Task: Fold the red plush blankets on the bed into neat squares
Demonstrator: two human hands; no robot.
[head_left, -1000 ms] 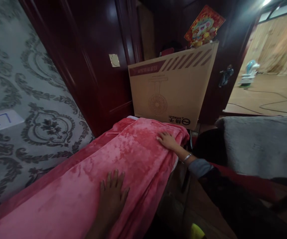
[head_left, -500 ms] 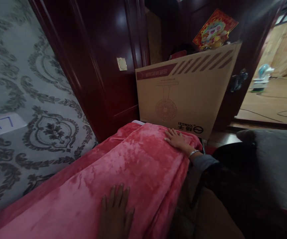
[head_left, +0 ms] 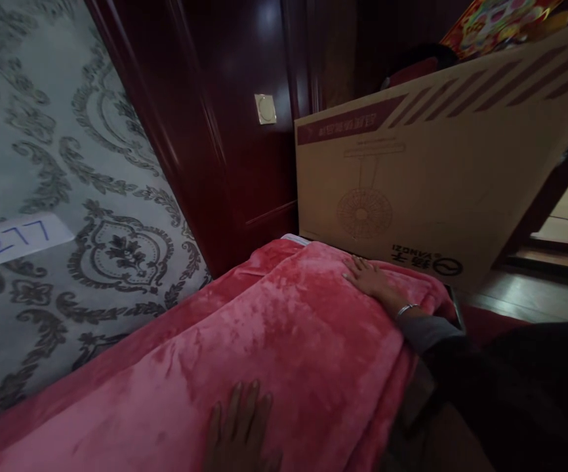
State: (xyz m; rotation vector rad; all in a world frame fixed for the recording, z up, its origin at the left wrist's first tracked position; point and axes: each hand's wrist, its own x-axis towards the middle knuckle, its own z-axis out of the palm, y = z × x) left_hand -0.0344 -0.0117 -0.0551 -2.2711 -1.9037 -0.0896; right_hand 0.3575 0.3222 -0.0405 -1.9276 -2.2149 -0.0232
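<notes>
A pink plush blanket (head_left: 284, 341) lies folded in a long flat shape, with a fold line along its left part and layered edges on its right side. My left hand (head_left: 242, 429) rests palm down on its near part, fingers stretched out and apart; the wrist is cut off by the lower frame edge. Near the blanket's far end, my right hand (head_left: 370, 280) lies flat on the plush, fingers extended to the left. A silvery bracelet (head_left: 406, 308) circles that wrist, below a grey cuff. Neither hand grips the fabric.
A large cardboard box (head_left: 426, 177) with a fan drawing stands beyond the blanket's far end. Dark red wooden panelling (head_left: 225, 131) rises behind. Patterned grey wallpaper (head_left: 117, 249) with a paper label (head_left: 23, 237) marked 277 borders the left. A doorway opening shows at far right.
The view has shifted, so the box and wall look larger and the right-hand doorway is mostly out of frame. Both hands still lie flat on the blanket, in nearly the same places.
</notes>
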